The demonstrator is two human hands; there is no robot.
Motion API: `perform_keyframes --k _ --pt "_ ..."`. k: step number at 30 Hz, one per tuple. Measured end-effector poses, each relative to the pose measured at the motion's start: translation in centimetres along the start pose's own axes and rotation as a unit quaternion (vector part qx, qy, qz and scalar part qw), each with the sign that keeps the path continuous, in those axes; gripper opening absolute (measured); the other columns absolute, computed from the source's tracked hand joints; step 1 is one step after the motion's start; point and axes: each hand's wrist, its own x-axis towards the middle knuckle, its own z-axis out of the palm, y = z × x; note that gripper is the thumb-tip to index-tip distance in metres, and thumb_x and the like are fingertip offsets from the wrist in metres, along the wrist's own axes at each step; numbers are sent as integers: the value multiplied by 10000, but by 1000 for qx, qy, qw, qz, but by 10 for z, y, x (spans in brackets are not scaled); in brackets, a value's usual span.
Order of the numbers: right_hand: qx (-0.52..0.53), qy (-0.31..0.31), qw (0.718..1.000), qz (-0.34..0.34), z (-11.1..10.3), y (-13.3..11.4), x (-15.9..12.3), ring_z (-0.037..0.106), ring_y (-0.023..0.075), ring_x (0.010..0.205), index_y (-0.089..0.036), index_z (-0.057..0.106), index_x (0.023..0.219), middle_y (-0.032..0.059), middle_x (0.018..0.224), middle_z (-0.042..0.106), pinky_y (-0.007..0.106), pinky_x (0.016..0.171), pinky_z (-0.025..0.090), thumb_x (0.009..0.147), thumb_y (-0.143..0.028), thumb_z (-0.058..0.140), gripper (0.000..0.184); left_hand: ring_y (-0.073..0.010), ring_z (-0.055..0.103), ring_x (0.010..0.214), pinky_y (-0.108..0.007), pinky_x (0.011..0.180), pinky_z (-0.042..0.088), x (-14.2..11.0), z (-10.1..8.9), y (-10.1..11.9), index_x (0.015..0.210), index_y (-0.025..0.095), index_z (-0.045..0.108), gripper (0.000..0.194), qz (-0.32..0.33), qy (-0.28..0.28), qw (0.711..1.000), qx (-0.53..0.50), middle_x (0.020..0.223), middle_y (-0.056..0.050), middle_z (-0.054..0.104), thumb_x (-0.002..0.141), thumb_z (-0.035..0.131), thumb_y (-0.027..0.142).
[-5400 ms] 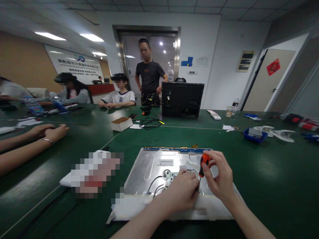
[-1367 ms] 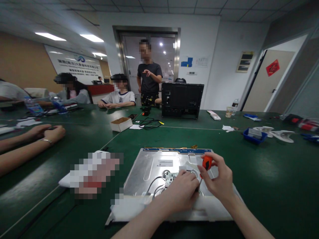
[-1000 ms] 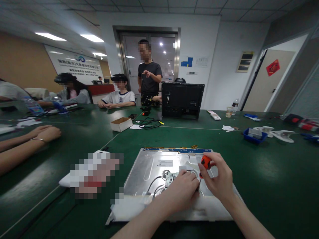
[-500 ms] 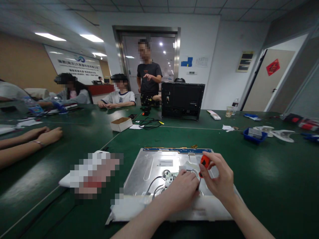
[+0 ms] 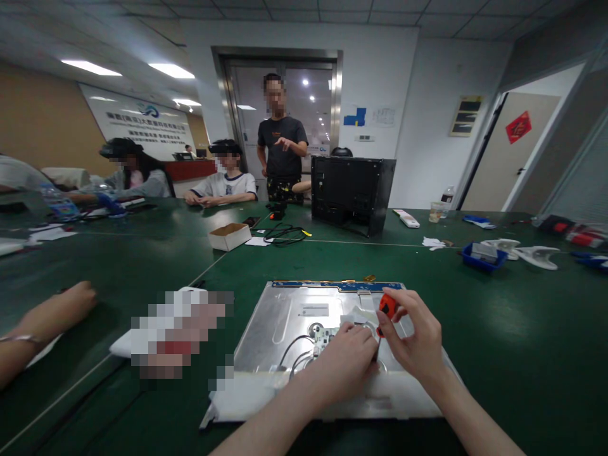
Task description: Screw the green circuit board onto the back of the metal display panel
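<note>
My right hand (image 5: 418,335) grips the orange-red handle of a screwdriver (image 5: 388,306) between thumb and fingers. Its thin shaft points down beside my left hand (image 5: 349,354), towards the back of a silver display panel (image 5: 270,329). My left hand is closed and rests low over the panel; its fingertips and whatever they pinch are hidden. Just left of those fingers is a small green circuit board (image 5: 323,339) with black wires running from it. A blue circuit strip (image 5: 323,287) lies along the panel's far edge.
Left of the panel lies a white, partly blurred-out object (image 5: 183,323), with a co-worker's hand (image 5: 71,304) beyond it. Farther back are a small box (image 5: 230,237), a black cable (image 5: 287,234), a black monitor housing (image 5: 349,193) and a blue tray (image 5: 483,256).
The co-worker's arm at left has moved nearer, and one hand shows instead of two. The monitor housing has turned, showing more of its right side. My hands and screwdriver stay nearly in place.
</note>
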Motion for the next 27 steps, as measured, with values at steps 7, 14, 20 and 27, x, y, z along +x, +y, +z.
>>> perform_keyframes --k 7,14,20,27 --pt "-10 -10 1000 17 -2 1 -3 570 126 588 -190 542 1203 45 891 647 259 524 525 914 -193 547 289 -248 607 1007 -396 941 429 -3 -8 3 978 152 608 117 6 -1 1000 2 1058 -84 663 876 553 172" --pt "-5 -6 1000 4 -3 -2 0 577 127 586 -186 542 1196 32 849 636 248 512 522 914 -186 532 282 -248 597 1013 -395 944 426 -4 -8 2 1034 159 594 170 6 -5 1000 -11 1079 -87 654 872 540 162" --pt "-7 -1 1000 1 -2 -2 1 580 133 598 -191 555 1166 39 859 639 251 511 521 901 -191 547 265 -259 592 1047 -422 988 403 -3 -8 3 1043 156 596 164 3 -12 1000 -10 1104 -98 655 893 531 165" --pt "2 -6 1000 11 -2 -1 0 572 138 609 -203 543 1169 43 873 625 263 512 518 905 -188 542 264 -268 591 1064 -434 984 405 -3 -7 3 1065 152 599 182 8 -6 1000 -7 1124 -107 655 907 510 167"
